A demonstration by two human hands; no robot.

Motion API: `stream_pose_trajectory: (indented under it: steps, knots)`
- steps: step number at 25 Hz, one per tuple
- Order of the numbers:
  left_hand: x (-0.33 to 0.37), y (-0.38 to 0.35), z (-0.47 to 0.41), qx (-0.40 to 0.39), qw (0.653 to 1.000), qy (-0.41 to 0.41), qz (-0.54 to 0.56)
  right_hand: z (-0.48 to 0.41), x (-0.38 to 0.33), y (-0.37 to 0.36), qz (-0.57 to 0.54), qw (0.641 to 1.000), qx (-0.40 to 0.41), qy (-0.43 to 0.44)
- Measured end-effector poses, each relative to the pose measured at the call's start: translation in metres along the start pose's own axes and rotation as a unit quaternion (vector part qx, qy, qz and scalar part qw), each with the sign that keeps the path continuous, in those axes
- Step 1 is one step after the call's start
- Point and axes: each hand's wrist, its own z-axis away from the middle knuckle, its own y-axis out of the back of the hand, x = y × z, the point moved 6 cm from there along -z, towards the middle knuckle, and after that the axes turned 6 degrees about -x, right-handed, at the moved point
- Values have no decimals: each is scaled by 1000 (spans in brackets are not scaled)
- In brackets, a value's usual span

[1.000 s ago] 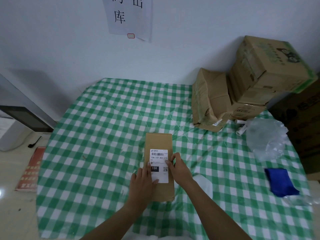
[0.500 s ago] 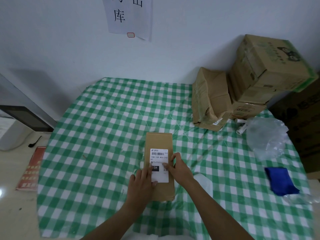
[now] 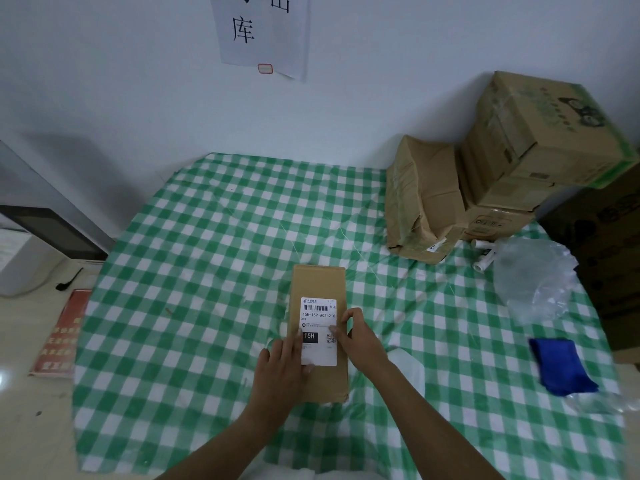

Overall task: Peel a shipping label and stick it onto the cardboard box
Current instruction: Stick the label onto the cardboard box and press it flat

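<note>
A slim brown cardboard box (image 3: 319, 282) lies flat in the middle of the green checked tablecloth. A white shipping label (image 3: 318, 318) with a barcode and a black "15H" block lies on its top face. My left hand (image 3: 284, 365) rests flat with fingers pressing the label's lower left part. My right hand (image 3: 358, 336) is at the box's right edge, its fingertips pressing the label's right side near the QR code. Neither hand grips anything.
Several larger cardboard boxes (image 3: 502, 174) are stacked at the back right by the wall. A clear plastic bag (image 3: 535, 278), a blue cloth (image 3: 561, 367) and a white backing sheet (image 3: 407, 367) lie to the right. A red sign (image 3: 59, 337) lies off the cloth's left edge.
My right fingertips have slid a little along the label's right side; my left hand stays pressed on its lower left. The box has not moved.
</note>
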Motion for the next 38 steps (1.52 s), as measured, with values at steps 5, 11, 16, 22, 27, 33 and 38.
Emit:
stream_pose_trajectory:
  steps: [5,11,16,22,27,33,38]
  knots:
    - [-5,-4,2,-13,1000,-13,8,4,1,-2,-41,999,-8,-14]
    - [-18,-2,5,8,1000,-29,8,4,1,5,-65,997,-52,5]
    - [-13,-5,9,3,999,-32,7,9,-2,7,-52,997,-54,11]
    - [-12,-10,10,27,998,-62,14,13,-5,7,-46,997,-68,-11]
    - [-20,-2,12,75,993,-86,2,15,-5,12,-71,991,-113,6]
    - [-14,3,13,81,989,-127,18,16,-10,12,-34,993,-108,-17]
    - [-27,-3,19,112,977,-180,14,21,-9,4,-35,993,-113,-25]
